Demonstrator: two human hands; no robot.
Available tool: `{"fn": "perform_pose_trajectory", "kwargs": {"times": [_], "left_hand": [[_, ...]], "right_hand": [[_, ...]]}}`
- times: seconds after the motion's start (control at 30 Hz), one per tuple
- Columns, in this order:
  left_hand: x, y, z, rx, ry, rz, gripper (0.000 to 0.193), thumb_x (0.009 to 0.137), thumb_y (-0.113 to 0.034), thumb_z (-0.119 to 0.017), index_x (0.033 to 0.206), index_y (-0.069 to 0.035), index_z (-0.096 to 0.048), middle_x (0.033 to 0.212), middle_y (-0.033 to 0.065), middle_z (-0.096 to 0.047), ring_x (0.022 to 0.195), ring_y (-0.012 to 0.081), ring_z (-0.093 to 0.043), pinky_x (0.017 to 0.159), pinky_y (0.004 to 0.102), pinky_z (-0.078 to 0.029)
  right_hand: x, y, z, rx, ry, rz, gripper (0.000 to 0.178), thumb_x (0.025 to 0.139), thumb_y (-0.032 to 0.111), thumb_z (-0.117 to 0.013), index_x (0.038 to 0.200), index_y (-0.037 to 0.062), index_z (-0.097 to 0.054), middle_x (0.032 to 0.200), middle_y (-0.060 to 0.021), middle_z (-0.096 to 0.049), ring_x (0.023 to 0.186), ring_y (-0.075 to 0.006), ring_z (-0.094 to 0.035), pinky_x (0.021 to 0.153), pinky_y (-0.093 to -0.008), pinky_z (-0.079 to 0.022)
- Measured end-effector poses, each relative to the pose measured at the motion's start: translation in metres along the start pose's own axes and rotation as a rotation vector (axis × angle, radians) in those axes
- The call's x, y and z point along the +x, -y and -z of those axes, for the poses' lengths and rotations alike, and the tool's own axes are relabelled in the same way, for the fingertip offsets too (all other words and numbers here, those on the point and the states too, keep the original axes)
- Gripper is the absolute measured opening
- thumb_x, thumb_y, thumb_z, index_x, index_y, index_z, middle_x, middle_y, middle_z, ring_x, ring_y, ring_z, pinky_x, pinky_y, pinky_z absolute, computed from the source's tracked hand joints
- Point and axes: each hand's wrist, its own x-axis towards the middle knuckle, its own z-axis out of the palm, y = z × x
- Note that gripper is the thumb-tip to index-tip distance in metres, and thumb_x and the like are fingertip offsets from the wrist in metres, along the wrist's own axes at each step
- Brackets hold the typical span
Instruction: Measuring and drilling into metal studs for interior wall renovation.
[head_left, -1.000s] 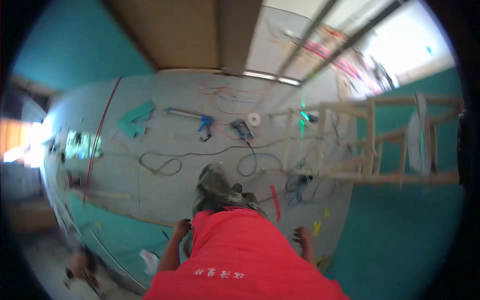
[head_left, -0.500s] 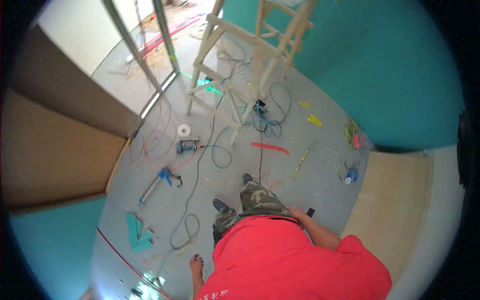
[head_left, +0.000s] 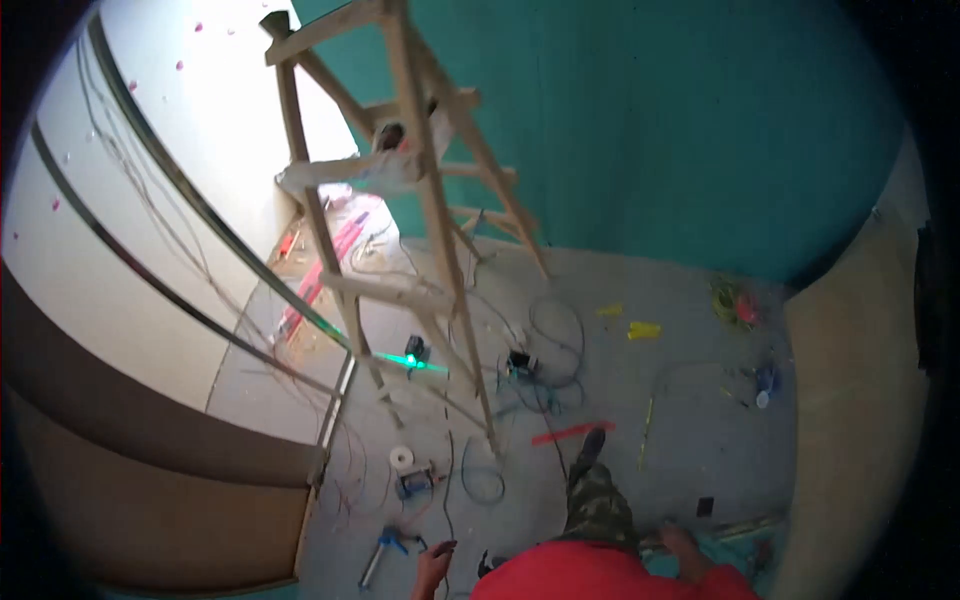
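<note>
My left hand (head_left: 433, 566) hangs low at the bottom, its fingers loosely stretched with nothing visible in them. The nearest thing to it is a caulking gun (head_left: 386, 552) with a blue handle, lying on the floor. My right hand (head_left: 678, 542) is at my right side, by the camouflage trousers (head_left: 597, 507); its fingers are blurred. A small dark rectangular piece (head_left: 705, 507) lies on the floor close by. Ahead stands a tall wooden A-frame ladder (head_left: 436, 225), apart from both hands. One of my shoes (head_left: 593, 443) is beside a red strip (head_left: 553, 436).
A blue nail gun (head_left: 415, 484) and a white tape roll (head_left: 402, 458) lie left of a dark cable (head_left: 449, 490). A laser level (head_left: 414, 347) casts green light by a metal frame (head_left: 335, 420). Hoses (head_left: 567, 382) loop behind the ladder. Yellow scraps (head_left: 644, 330) lie near the teal wall (head_left: 640, 150).
The view has tilted up and shifted, showing more of the ladder and wall. My foot has stepped forward to the red strip. Both hands now appear lower in the picture.
</note>
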Motion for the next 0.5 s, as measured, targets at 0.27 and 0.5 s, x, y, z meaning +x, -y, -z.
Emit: {"fn": "perform_pose_trajectory", "kwargs": {"times": [0.27, 0.5], "left_hand": [[0.081, -0.153, -0.091, -0.059, 0.045, 0.130, 0.033, 0.083, -0.008, -0.052, 0.113, -0.003, -0.063, 0.104, 0.0059, -0.068, 0.092, 0.0144, -0.063, 0.079, 0.0268, -0.049], [0.106, -0.280, -0.152, -0.048, -0.155, 0.153, 0.035, 0.081, -0.005, -0.053, 0.115, -0.001, -0.061, 0.104, 0.0099, -0.068, 0.090, 0.0154, -0.063, 0.077, 0.0275, -0.050]], "right_hand": [[0.181, -0.134, 0.200, 0.382, -0.527, -0.066, 0.032, 0.086, 0.027, -0.049, 0.100, -0.0008, -0.057, 0.095, -0.0246, -0.063, 0.081, -0.0355, -0.064, 0.067, -0.0518, -0.049], [0.263, 0.099, 0.505, 1.260, -0.450, -0.101, 0.032, 0.090, 0.034, -0.049, 0.093, 0.0024, -0.054, 0.070, -0.0115, -0.062, 0.054, -0.0206, -0.059, 0.042, -0.0312, -0.046]]}}
